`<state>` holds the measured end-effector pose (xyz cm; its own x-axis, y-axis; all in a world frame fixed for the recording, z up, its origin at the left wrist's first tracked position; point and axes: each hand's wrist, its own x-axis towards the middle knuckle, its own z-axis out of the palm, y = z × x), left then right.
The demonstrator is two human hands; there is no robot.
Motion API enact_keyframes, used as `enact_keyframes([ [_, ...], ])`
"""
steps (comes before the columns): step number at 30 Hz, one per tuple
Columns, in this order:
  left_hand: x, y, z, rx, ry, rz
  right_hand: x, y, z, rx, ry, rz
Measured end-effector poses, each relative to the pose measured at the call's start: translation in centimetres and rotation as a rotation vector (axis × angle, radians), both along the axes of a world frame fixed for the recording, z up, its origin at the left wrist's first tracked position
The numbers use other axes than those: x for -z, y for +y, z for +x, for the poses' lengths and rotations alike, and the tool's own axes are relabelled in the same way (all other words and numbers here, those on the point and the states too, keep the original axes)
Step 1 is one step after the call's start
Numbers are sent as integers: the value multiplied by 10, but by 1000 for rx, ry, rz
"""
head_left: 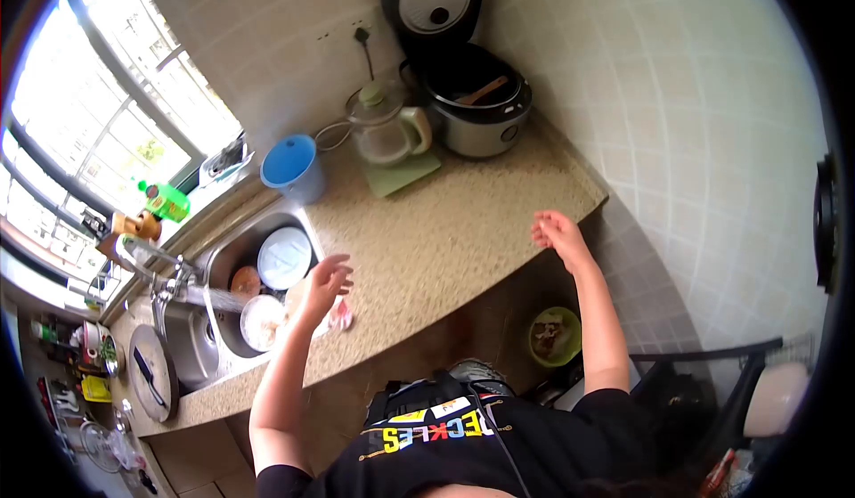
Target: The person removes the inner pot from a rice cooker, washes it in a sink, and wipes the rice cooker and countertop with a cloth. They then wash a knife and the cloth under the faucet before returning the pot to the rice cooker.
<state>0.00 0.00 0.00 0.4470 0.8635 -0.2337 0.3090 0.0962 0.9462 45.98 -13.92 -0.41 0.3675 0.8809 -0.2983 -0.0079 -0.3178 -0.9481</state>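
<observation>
Head view, looking down into a kitchen corner: the left hand hovers over the speckled surface right beside the sink, fingers spread, its grip wide open and holding nothing. Just below those fingers lies a pinkish cloth, crumpled at the surface's front edge, close to the hand but, as far as I can tell, not touched. Across the way the right hand hangs at the outer edge of the surface, grip open as well, empty. Water streams from the tap, and a white plate and a bowl sit in the basin with other crockery. By the look of it nothing is picked up yet: dishes down in the sink, cloth lying loose, both hands free. At the back stand a blue cup, a glass kettle and an open rice cooker.
</observation>
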Motion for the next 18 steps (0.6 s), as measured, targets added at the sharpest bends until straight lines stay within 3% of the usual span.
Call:
enact_keyframes([
  [2, -15, 2, 7, 33, 31, 82, -14, 4, -4, 12, -83, 126],
  [3, -38, 79, 101, 64, 55, 119, -32, 83, 85, 20, -75, 114],
  [6, -71, 136, 171, 129, 106, 216, -52, 144, 139, 34, -75, 208],
  [14, -100, 226, 288, 225, 211, 221, -60, 266, 203, 176, -147, 275],
  [17, -111, 253, 319, 205, 353, 279, -59, 302, 213, 112, -297, 215],
  [18, -113, 262, 328, 233, 431, 396, -61, 315, 214, 85, -564, 227],
])
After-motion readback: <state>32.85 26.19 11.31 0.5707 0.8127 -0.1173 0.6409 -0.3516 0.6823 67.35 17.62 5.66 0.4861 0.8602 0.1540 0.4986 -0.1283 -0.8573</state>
